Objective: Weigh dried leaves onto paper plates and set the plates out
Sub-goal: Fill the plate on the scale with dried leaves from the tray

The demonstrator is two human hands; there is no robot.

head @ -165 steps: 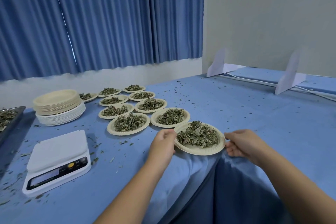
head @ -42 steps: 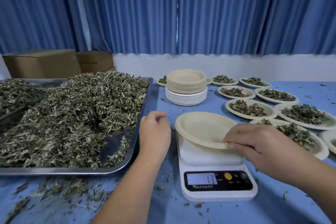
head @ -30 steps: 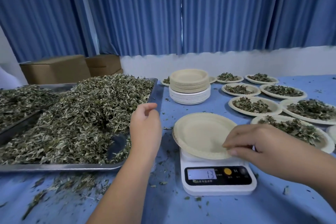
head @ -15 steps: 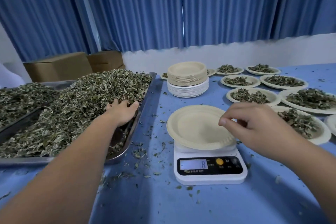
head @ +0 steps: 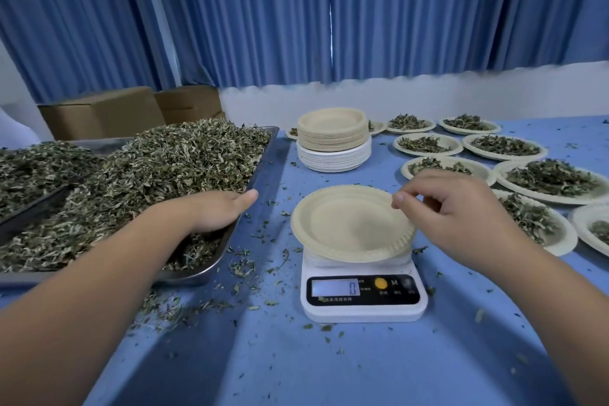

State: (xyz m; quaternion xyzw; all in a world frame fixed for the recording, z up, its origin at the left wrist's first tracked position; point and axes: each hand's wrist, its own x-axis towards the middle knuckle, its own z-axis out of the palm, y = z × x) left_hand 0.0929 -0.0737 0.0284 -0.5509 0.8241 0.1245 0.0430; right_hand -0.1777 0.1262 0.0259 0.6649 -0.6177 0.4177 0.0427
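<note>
Right hand (head: 461, 221): fingers curled, thumb and forefinger tips together at the empty plate's (head: 346, 224) far right rim; whether they touch it, I cannot tell.
Left hand (head: 214, 212): palm down in the dried leaves (head: 148, 175), one digit straight, the others hidden, so its grip cannot be told.
Empty plate: on the scale (head: 364, 303), which reads 0.
Tray (head: 260, 161): heaped with leaves, left of the scale.
Filled plates (head: 553, 178): in rows on the table (head: 329, 366), right.

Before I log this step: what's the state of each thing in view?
paper plate: empty, on scale
scale: on, reads 0
tray: heaped with leaves
plate stack: top plate empty
set-out plates: hold leaves
left hand: in tray's leaves, grip hidden
right hand: curled at plate's rim, contact unclear
</note>
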